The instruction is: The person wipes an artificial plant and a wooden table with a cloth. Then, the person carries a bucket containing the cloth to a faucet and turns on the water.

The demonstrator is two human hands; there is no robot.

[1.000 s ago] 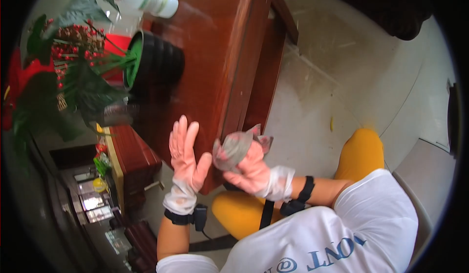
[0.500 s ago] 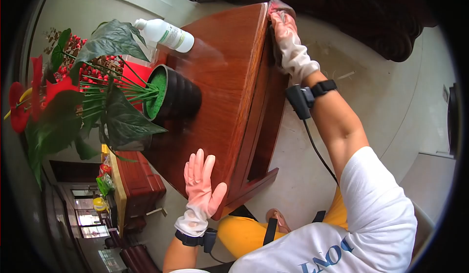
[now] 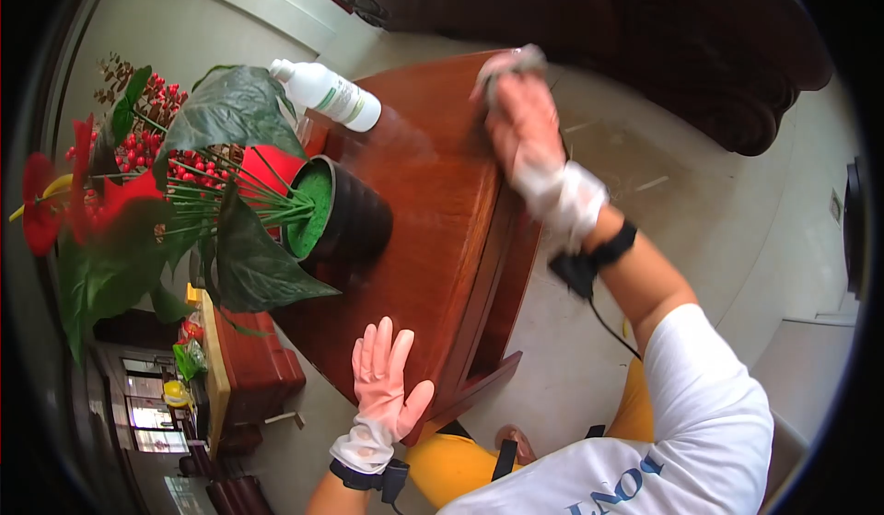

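Note:
A reddish-brown wooden table (image 3: 424,239) stands before me. My right hand (image 3: 525,123), in a pink and white rubber glove and blurred by motion, presses a greyish cloth (image 3: 516,62) against the far right corner of its top. Near the close corner, my left hand (image 3: 382,377), gloved alike, rests with fingers stretched and thumb apart, holding nothing. On the tabletop are a white spray-type bottle (image 3: 336,99) with a green label and a black pot (image 3: 354,211) holding a plant with large green leaves (image 3: 267,248) and red flowers.
A dark red carved sofa (image 3: 571,8) lies beyond the table. Red berry sprigs (image 3: 157,128) stand behind the plant. Another wooden cabinet (image 3: 258,358) carries several items at the lower left. Pale floor tiles (image 3: 663,229) extend to the right.
My right hand has moved with the cloth from the table's side edge onto the top corner. The left hand stays spread in place. The whole view has shifted slightly downward.

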